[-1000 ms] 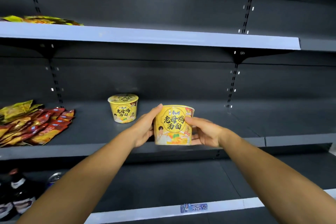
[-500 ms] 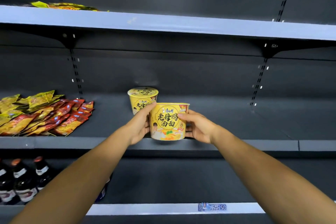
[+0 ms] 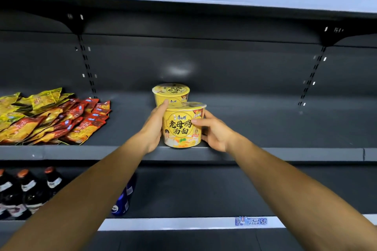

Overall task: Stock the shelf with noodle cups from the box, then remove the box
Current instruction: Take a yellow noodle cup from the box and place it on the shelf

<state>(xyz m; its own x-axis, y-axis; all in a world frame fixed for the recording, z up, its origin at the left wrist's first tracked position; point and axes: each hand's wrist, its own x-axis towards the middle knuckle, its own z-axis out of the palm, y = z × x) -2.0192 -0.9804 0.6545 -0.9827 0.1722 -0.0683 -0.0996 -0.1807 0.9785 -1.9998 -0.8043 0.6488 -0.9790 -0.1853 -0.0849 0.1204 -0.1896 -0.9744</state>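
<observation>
— Where is the cup?

— The noodle cup [image 3: 181, 126] is upright between my palms at the very front of the middle shelf [image 3: 285, 154], its base at the lip. I can't tell whether it bears on the shelf or hangs a hair above it. My left hand [image 3: 154, 128] wraps its left wall, and my right hand [image 3: 214, 131] curls round the right wall with one digit laid across the label. Both are grasping it.

— So what worries you?

— Letting go here. If the base is only partly on the lip, I reckon the cup tips forward and falls toward the lower level, where the bottles [image 3: 26, 189] and a blue can [image 3: 122, 199] stand.

— And pushing it deeper?

— The second cup [image 3: 171, 92] stands directly behind it, very close from this view. A hard or crooked shove would likely knock that one back or turn it askew. One fingertip of my left hand reaches up near the rim, in front of the rear cup, so I could catch it as I pull away.

— Anything to the side?

— The snack packets [image 3: 61, 120] lie well apart on the left, so I expect no trouble there. The box isn't in view, so I can't say how many cups remain.
</observation>
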